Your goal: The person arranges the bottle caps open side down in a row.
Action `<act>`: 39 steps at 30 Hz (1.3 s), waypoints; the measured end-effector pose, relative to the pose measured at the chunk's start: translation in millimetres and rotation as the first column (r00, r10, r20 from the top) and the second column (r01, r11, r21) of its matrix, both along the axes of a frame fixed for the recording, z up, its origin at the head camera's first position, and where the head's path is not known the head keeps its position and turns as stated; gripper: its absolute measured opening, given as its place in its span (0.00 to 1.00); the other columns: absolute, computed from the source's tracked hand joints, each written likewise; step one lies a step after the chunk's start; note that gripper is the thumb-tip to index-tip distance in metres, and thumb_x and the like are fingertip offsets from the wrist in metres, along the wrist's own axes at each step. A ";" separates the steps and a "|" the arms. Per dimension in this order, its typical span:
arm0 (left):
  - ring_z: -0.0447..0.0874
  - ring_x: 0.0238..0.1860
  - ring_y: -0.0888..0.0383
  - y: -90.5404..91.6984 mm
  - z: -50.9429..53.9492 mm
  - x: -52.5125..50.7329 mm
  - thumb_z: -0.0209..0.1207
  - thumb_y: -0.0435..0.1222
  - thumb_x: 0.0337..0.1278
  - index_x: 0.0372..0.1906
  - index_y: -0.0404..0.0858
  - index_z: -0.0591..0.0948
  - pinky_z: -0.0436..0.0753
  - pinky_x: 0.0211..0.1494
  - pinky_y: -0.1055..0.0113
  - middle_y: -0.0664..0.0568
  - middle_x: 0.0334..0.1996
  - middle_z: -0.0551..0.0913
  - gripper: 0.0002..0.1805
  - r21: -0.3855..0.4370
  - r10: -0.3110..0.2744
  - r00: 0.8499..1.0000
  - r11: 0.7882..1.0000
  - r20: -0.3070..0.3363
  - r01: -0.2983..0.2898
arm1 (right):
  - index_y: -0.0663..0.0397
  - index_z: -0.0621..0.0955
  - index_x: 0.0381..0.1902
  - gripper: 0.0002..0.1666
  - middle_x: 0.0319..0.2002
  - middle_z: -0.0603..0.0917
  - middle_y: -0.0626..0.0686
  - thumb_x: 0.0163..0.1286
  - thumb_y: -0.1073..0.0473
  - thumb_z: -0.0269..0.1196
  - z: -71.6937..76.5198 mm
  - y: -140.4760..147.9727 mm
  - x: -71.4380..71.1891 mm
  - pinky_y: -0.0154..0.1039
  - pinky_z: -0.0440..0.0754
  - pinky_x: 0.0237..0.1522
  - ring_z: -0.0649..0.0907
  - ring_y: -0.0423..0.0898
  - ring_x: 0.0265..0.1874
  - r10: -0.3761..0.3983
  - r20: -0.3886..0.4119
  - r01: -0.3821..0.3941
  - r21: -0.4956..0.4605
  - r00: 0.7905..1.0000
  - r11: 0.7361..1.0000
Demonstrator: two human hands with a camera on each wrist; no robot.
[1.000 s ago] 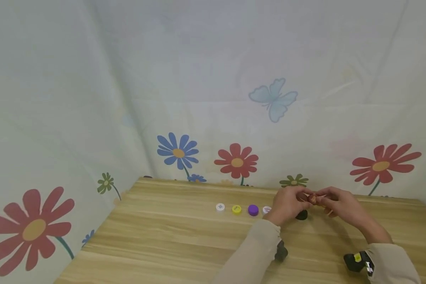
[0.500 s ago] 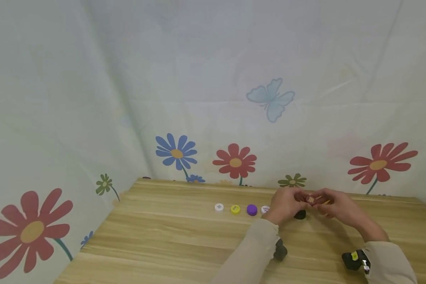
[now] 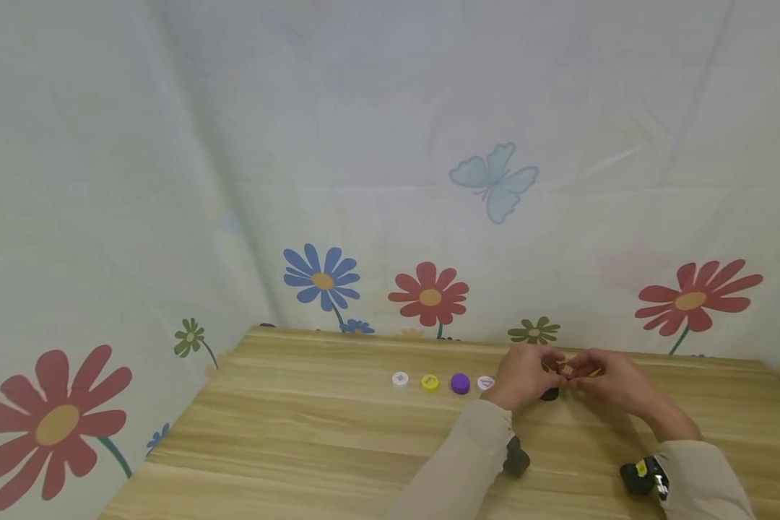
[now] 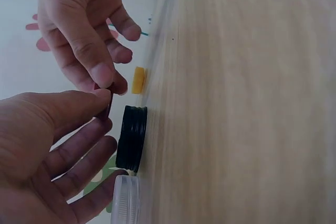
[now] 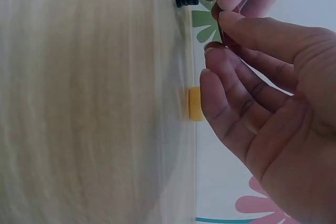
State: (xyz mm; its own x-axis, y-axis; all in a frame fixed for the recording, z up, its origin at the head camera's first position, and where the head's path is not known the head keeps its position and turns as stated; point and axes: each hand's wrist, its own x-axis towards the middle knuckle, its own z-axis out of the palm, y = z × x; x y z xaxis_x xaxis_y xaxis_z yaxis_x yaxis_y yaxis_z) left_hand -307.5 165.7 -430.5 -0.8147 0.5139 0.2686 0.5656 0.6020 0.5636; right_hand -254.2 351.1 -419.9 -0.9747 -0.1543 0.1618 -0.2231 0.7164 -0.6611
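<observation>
A small dark red bottle cap with a tan mark on its top is held above the table by both hands. My left hand pinches one side of it between thumb and fingers. From the other side my right hand pinches it too, thumb on the near face. In the left wrist view the red cap is tilted edge-on and partly covered by fingertips. Below the left hand, a ridged black cap rests on the table. An orange-yellow cap lies beyond the right hand's fingers.
On the wooden table, a row runs left from the black cap: a printed white cap, a purple cap, a yellow cap and another white cap. A flowered cloth hangs behind the table.
The red cap has turned between the fingers, and its top showed more fully half a second ago. The right hand has shifted slightly left, closer to the left hand.
</observation>
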 end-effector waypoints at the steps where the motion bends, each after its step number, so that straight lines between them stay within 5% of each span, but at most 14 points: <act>1: 0.79 0.37 0.77 0.1 -0.6 -0.2 0.78 0.40 0.58 0.52 0.51 0.92 0.70 0.40 0.83 0.68 0.37 0.90 0.16 -0.001 -0.003 1.000 1.000 0.001 0.003 | 0.72 0.84 0.50 0.13 0.41 0.88 0.58 0.69 0.71 0.69 -0.7 0.0 -0.5 0.39 0.84 0.35 0.85 0.53 0.41 0.003 -0.002 -0.003 0.006 1.000 1.000; 10: 0.77 0.35 0.79 -0.3 -4.5 -3.7 0.79 0.41 0.56 0.44 0.52 0.92 0.69 0.39 0.83 0.72 0.34 0.89 0.11 -0.034 -0.019 1.000 0.999 -0.017 0.018 | 0.70 0.85 0.47 0.10 0.40 0.87 0.56 0.69 0.71 0.69 -0.4 -0.5 -1.8 0.40 0.81 0.36 0.84 0.52 0.40 0.042 0.015 -0.042 0.004 0.999 0.999; 39: 0.79 0.39 0.81 6.7 -4.7 2.0 0.79 0.42 0.55 0.47 0.53 0.93 0.71 0.46 0.83 0.73 0.35 0.89 0.13 -0.130 -0.029 0.998 0.991 0.053 0.035 | 0.73 0.83 0.46 0.12 0.36 0.87 0.53 0.67 0.72 0.71 -8.6 5.6 -1.5 0.36 0.81 0.32 0.82 0.49 0.36 0.035 0.129 -0.032 -0.023 0.991 0.999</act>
